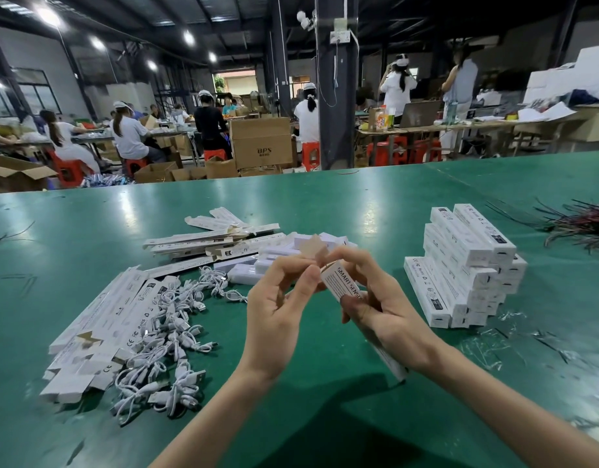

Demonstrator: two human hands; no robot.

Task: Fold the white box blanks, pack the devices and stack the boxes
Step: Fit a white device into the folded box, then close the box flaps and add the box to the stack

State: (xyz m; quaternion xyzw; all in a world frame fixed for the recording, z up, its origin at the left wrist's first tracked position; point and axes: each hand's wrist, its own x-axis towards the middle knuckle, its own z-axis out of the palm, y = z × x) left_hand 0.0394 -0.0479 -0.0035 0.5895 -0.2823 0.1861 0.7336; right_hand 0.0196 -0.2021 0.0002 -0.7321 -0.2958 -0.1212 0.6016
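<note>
1. Now the right hand [392, 309] holds a long white box [345, 285] up over the green table [325, 204]. Its fingers curl round the middle of the box. The box tilts, with its top end pointing away from the person.
2. The left hand [277, 312] pinches the brown end flaps [314, 248] at the top of the box with its thumb and fingertips.
3. The flaps stick up and out, so this end is not closed. I think the step in hand is folding this end shut.
4. I cannot tell if a device is already inside the box.
5. The next move needs care, I think. The small side flaps should go in first, then the big flap tucks in over them. The right hand must hold the box firm but not squash it.
6. A stack of boxes [466, 265] sits on the table to the right, near the hands. That looks like the place for this box when it is done.
7. Flat blanks [98, 325] lie on the left, with a heap of white cables [169, 342] just beside them. White devices [247, 270] lie behind the hands in the middle.
</note>
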